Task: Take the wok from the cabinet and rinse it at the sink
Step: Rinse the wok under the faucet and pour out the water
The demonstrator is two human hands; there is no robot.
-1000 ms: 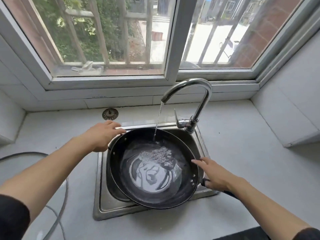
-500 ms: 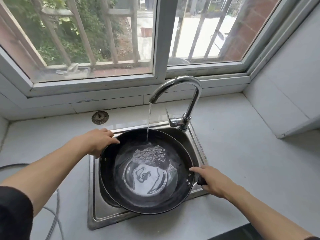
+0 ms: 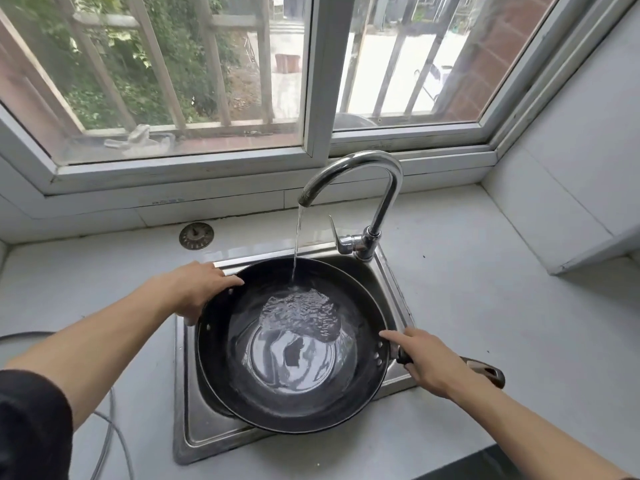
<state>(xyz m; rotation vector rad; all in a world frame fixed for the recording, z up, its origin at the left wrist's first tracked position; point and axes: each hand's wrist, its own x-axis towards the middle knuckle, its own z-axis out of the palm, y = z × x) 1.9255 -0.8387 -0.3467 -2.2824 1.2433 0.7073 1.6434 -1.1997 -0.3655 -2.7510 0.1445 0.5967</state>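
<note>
The black wok (image 3: 294, 348) sits in the steel sink (image 3: 194, 424), under the tap (image 3: 367, 188), whose thin stream lands in the water pooled inside. The left hand (image 3: 197, 289) curls its fingers (image 3: 228, 280) over the wok's far-left rim. The right hand (image 3: 426, 362) wraps the wok's handle (image 3: 485, 370), index finger laid straight on the rim. Behind the sink, a drain strainer (image 3: 196, 236) lies on the worktop (image 3: 485, 306).

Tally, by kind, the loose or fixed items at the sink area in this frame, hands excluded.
Black round metal wok: 1
Chrome gooseneck tap: 1
Stainless steel sink: 1
Round metal drain strainer on the counter: 1
Grey hose: 1
Total: 5
</note>
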